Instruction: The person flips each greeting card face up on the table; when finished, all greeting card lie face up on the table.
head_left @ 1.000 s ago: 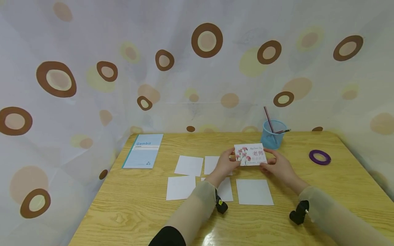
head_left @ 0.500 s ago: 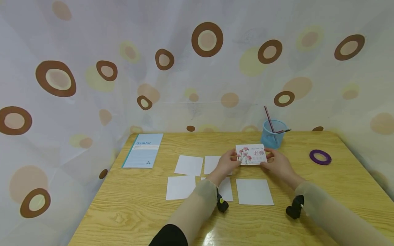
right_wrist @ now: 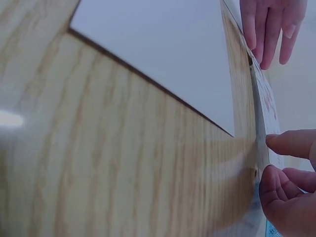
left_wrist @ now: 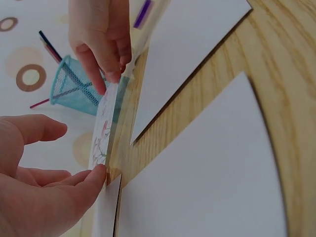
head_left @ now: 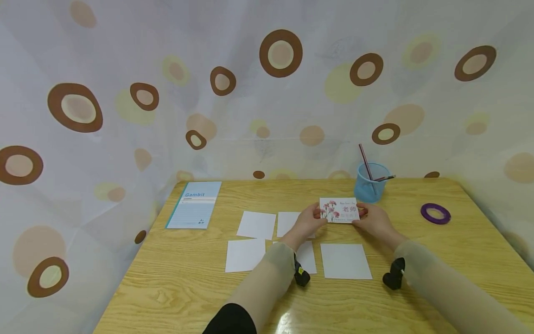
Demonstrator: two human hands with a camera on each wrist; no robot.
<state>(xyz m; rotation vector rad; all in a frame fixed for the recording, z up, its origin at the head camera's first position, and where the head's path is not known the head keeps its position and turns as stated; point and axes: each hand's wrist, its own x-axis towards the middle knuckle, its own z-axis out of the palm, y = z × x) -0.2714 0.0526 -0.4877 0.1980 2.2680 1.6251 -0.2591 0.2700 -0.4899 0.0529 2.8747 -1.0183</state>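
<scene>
A white greeting card (head_left: 339,210), printed with pink carnations and Chinese lettering, is held between both hands towards the back of the table, its printed face tilted up. My left hand (head_left: 308,221) holds its left end; in the left wrist view a fingertip (left_wrist: 98,172) meets the card's edge, while an upper finger stands off it. At the opposite end my right hand (head_left: 375,221) pinches the card between thumb and fingers, as the right wrist view shows. Whether the card's lower edge touches the table is unclear. Blank white squares lie nearby, one sheet (head_left: 346,261) nearest in front.
Several other white sheets (head_left: 245,255) lie left of the card, two partly covered by the left hand and arm. A Gambit notebook (head_left: 193,205) is at the back left. Behind the card stands a blue mesh pen cup (head_left: 369,188) with pencils; a purple ring (head_left: 435,213) lies right.
The card has shifted slightly right, and its printed face looks shorter from top to bottom. My right forearm has moved a little left. Both hands stay at the card's ends.
</scene>
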